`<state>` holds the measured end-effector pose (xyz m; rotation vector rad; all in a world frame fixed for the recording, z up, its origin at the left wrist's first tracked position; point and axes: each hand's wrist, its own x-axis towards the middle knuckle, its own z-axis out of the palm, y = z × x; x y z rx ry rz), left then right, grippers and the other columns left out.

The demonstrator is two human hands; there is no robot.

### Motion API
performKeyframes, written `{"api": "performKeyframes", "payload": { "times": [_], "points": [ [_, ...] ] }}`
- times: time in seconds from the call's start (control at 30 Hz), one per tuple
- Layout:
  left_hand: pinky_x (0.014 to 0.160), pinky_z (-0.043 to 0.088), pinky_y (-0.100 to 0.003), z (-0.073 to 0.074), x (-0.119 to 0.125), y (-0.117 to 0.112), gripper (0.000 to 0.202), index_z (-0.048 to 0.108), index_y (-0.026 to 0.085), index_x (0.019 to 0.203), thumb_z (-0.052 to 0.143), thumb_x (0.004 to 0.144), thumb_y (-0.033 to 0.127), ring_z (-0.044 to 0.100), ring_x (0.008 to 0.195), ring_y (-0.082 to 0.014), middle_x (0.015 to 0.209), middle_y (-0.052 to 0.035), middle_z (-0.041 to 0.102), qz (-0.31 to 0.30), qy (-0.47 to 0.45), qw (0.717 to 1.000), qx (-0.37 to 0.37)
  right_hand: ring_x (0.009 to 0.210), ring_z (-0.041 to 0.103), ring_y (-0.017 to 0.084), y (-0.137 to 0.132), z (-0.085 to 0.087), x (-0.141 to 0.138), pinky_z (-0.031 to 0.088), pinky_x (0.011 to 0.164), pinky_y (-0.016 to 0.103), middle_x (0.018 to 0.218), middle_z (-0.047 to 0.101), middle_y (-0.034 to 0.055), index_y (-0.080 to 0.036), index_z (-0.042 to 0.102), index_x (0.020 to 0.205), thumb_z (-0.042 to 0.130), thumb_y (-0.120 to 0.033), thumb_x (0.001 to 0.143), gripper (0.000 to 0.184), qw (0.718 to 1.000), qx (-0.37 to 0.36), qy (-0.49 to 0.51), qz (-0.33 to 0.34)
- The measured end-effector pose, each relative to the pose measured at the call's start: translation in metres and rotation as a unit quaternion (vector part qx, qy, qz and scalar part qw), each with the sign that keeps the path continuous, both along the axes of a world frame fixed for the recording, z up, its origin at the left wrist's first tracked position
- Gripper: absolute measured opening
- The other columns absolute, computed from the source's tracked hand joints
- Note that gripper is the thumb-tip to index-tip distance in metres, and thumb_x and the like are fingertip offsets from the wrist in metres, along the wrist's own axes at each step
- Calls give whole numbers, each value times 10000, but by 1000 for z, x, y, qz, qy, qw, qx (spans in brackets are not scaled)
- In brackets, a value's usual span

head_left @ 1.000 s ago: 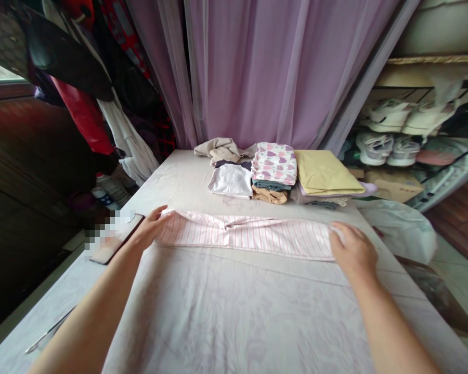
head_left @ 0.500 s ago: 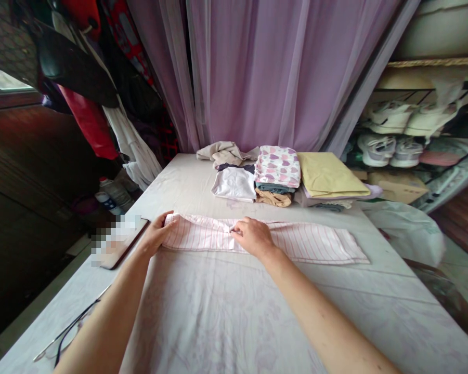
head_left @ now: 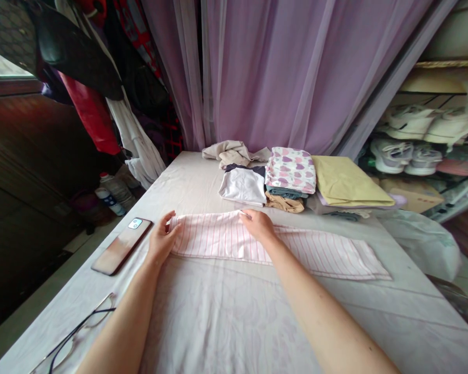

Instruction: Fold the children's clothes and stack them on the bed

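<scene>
My left hand (head_left: 163, 240) lies open against the near end of the pink-striped cloth (head_left: 218, 239), whose long axis runs crosswise on the bed (head_left: 405, 311). Apart from it, my right hand (head_left: 259, 226) pinches the cloth's top edge, nearer its free right end.

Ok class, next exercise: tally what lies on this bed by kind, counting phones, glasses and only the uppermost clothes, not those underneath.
Phones: 1, a smartphone
Glasses: 1, a pair of glasses
Uppermost clothes: 5, a pink-striped cloth, a heart-print garment, a white top, a yellow cloth, a crumpled beige cloth
Total: 7
</scene>
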<state>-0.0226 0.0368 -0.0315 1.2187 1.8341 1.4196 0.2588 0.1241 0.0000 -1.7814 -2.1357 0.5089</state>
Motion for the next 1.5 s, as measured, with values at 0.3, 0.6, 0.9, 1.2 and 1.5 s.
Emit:
{"api": "performKeyframes", "payload": {
  "times": [0.3, 0.6, 0.9, 1.2, 1.5],
  "points": [
    [765, 562, -317, -18, -9, 5, 415, 636, 215, 1180, 608, 823, 425, 641, 1061, -229, 1240, -107, 634, 28, 144, 986, 76, 991, 658, 225, 13, -22, -9, 465, 805, 303, 1113, 721, 71, -244, 638, 1221, 504, -337, 921, 342, 996, 82, -39, -11],
    [816, 561, -330, -12, -7, 3, 255, 680, 204, 1040, 542, 871, 335, 662, 1007, -208, 1170, -94, 670, 52, 261, 956, 122, 987, 626, 215, -21, -23, 17, 474, 886, 331, 1025, 715, 83, -203, 696, 1012, 496, -175, 895, 234, 955, 264, 71, 118],
    [853, 509, -373, 14, 25, -17, 191, 715, 238, 905, 571, 887, 364, 668, 883, -215, 919, -53, 740, -217, 431, 870, 105, 911, 616, 187, -98, -33, 38, 463, 813, 308, 955, 710, 38, -248, 720, 948, 678, -221, 826, 132, 958, 201, 61, 196],
    [869, 528, -376, 13, 17, -45, 273, 741, 239, 960, 539, 923, 419, 674, 944, -214, 977, -69, 746, -253, 404, 876, 74, 860, 614, 168, -93, -34, 30, 421, 789, 272, 872, 710, 31, -228, 713, 847, 545, -214, 916, 182, 966, 192, 55, 163],
    [870, 525, -365, 9, 20, -51, 354, 736, 214, 961, 436, 977, 401, 669, 929, -210, 963, -95, 737, -195, 432, 875, 103, 832, 602, 172, -99, -36, 35, 398, 772, 282, 848, 697, 33, -226, 723, 894, 533, -218, 938, 195, 957, 223, 29, 185]
  ]
}}
